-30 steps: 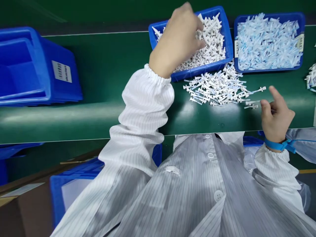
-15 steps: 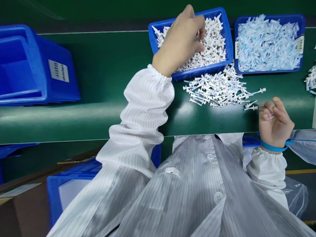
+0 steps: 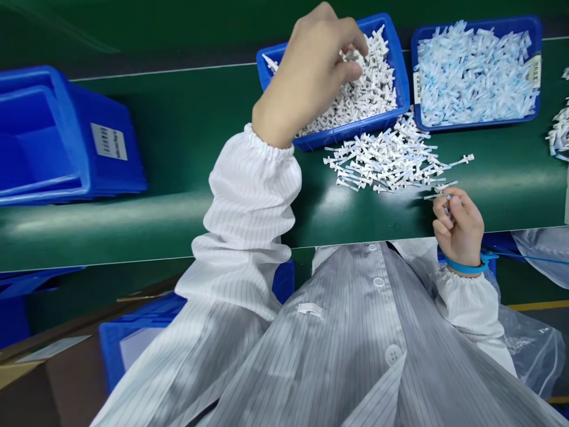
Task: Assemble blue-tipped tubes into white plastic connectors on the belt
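Observation:
My left hand (image 3: 311, 71) is over a blue bin (image 3: 355, 127) heaped with small white plastic connectors (image 3: 377, 77). Its thumb and index finger are apart, with connectors showing in the gap; the other fingertips are hidden. Lower right, my right hand (image 3: 460, 228) has its fingers curled and its thumb pinched against the index finger on a small light-blue plastic tube (image 3: 448, 196). Just beyond those fingertips lie a couple of loose white pieces. They are at the edge of a pile of white connectors fitted with pale blue tubes (image 3: 391, 157), lying in front of the bin.
A second blue bin (image 3: 475, 126) beside the first holds many translucent light-blue tubes (image 3: 475, 74). Stacked blue bins (image 3: 111, 142) stand at the left on the green work surface (image 3: 178, 160). More white pieces (image 3: 560, 130) lie at the far right. A blue wrist strap (image 3: 466, 268) trails a cord rightward.
My right hand has moved left and up to the edge of the pile, closing from a half-open curl into a pinch. My left hand stays over the connector bin. The whole view has shifted slightly.

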### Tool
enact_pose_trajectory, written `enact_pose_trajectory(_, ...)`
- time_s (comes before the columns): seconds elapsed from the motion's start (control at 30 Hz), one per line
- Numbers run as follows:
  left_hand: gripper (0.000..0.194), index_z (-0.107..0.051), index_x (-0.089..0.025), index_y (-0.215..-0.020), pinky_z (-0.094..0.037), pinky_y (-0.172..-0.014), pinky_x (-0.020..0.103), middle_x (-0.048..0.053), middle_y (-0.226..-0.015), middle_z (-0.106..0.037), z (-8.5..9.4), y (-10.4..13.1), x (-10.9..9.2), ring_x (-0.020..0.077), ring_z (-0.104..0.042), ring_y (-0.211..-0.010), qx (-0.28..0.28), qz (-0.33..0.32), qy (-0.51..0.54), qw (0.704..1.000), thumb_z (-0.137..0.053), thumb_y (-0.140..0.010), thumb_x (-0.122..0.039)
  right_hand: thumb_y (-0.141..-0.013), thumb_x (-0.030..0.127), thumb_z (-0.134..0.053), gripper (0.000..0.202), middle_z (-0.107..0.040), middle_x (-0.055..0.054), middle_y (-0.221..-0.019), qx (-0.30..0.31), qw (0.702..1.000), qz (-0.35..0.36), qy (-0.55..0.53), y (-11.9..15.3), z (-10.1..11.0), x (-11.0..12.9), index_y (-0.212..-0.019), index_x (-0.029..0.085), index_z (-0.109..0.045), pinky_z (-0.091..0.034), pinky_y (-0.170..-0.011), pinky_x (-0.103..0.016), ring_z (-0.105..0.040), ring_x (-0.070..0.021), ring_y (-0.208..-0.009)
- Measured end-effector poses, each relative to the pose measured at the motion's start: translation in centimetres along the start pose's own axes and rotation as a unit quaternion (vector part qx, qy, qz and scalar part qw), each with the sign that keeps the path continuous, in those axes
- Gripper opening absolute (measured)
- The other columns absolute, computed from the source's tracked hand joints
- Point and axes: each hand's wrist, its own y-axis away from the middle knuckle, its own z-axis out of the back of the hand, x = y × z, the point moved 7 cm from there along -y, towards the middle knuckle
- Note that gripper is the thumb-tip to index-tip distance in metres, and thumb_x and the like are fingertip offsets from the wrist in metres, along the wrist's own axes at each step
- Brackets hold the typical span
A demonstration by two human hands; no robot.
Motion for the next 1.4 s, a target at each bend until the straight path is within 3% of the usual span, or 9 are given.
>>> enact_pose_trajectory(0.13,0.031,-0.073,-0.013,-0.114,-0.042,-0.101,0.039,0.010,-0.113,-0.064,-1.4,1.4,-5.4,0.0221,-0.052,-0.119,0.074,-0.110,0.053,0.990,-0.051,-0.103,-0.032,-0.092,0.053,-0.065,0.029,-0.060,0.000,-0.075,-0.007,1.000,0.005,0.008,0.3,-0.6,0.0,-0.095,0.026,-0.055,-0.017,-0.037,-0.022,-0.023,-0.0093,-0.047)
enact_pose_trajectory(0.27,0.030,-0.069,-0.015,-0.104,-0.043,-0.097,0.032,0.007,-0.107,-0.061,-6.8,3.6,-9.7,0.0180,-0.054,-0.108,0.223,-0.189,0.119,0.949,-0.043,-0.106,-0.030,-0.087,0.058,-0.071,0.036,-0.059,0.002,-0.068,-0.006,1.000,0.007,0.013,0.3,-0.9,-0.1,-0.093,0.025,-0.058,-0.017,-0.037,-0.020,-0.023,-0.0073,-0.045)
enact_pose_trajectory(0.37,0.030,-0.063,-0.017,-0.107,-0.044,-0.088,0.028,0.008,-0.108,-0.055,-11.2,5.5,-10.9,0.0157,-0.054,-0.096,0.287,-0.180,0.165,0.926,-0.036,-0.107,-0.030,-0.083,0.058,-0.076,0.039,-0.059,0.002,-0.067,-0.009,1.000,0.007,0.015,0.5,-0.7,-0.1,-0.092,0.023,-0.063,-0.018,-0.037,-0.020,-0.022,-0.0055,-0.044)
enact_pose_trajectory(0.47,0.030,-0.057,-0.017,-0.105,-0.045,-0.088,0.027,0.008,-0.108,-0.054,-13.5,6.7,-10.9,0.0151,-0.053,-0.093,0.276,-0.157,0.217,0.923,-0.030,-0.107,-0.030,-0.082,0.058,-0.077,0.038,-0.060,0.001,-0.068,-0.015,1.000,0.007,0.014,0.8,-0.3,-0.1,-0.091,0.022,-0.068,-0.017,-0.038,-0.020,-0.023,-0.0047,-0.044)
enact_pose_trajectory(0.67,0.032,-0.051,-0.019,-0.104,-0.047,-0.087,0.026,0.008,-0.107,-0.055,-13.5,8.2,-9.2,0.0147,-0.054,-0.093,0.169,-0.140,0.202,0.954,-0.023,-0.108,-0.031,-0.083,0.059,-0.076,0.038,-0.057,0.001,-0.065,-0.026,1.000,0.010,0.002,1.0,0.2,-0.2,-0.088,0.021,-0.070,-0.017,-0.038,-0.020,-0.022,-0.0043,-0.044)
enact_pose_trajectory(1.03,0.035,-0.061,-0.015,-0.108,-0.041,-0.085,0.031,0.008,-0.102,-0.062,-16.1,11.6,-10.6,0.0175,-0.056,-0.091,0.127,-0.265,-0.003,0.956,-0.026,-0.106,-0.018,-0.088,0.059,-0.071,0.046,-0.042,0.003,-0.055,0.001,1.000,0.020,0.007,0.8,0.2,-0.4,-0.069,0.021,-0.054,-0.014,-0.036,-0.022,-0.020,-0.0060,-0.042)
enact_pose_trajectory(1.23,0.034,-0.056,-0.015,-0.103,-0.039,-0.077,0.029,0.007,-0.097,-0.062,-14.6,11.2,-10.7,0.0161,-0.054,-0.085,0.050,-0.296,-0.038,0.953,-0.023,-0.106,-0.015,-0.089,0.059,-0.070,0.044,-0.045,0.003,-0.058,0.002,1.000,0.010,0.000,0.9,0.0,-0.3,-0.071,0.020,-0.058,-0.015,-0.038,-0.021,-0.020,-0.0051,-0.044)
enact_pose_trajectory(1.33,0.041,-0.054,-0.016,-0.101,-0.038,-0.073,0.031,0.005,-0.088,-0.060,-12.5,9.7,-10.2,0.0162,-0.053,-0.080,-0.022,-0.316,-0.043,0.947,-0.014,-0.107,-0.021,-0.087,0.060,-0.072,0.045,-0.047,0.003,-0.058,0.007,1.000,0.009,-0.003,0.9,-0.1,-0.4,-0.071,0.020,-0.058,-0.016,-0.039,-0.021,-0.020,-0.0049,-0.044)
enact_pose_trajectory(1.4,0.048,-0.052,-0.018,-0.097,-0.038,-0.072,0.031,0.005,-0.083,-0.058,-10.3,7.8,-8.7,0.0160,-0.052,-0.077,-0.080,-0.276,-0.011,0.958,-0.007,-0.108,-0.032,-0.086,0.060,-0.074,0.047,-0.049,0.002,-0.059,0.007,1.000,0.008,-0.003,0.8,-0.1,-0.5,-0.069,0.019,-0.058,-0.016,-0.039,-0.020,-0.021,-0.0045,-0.044)
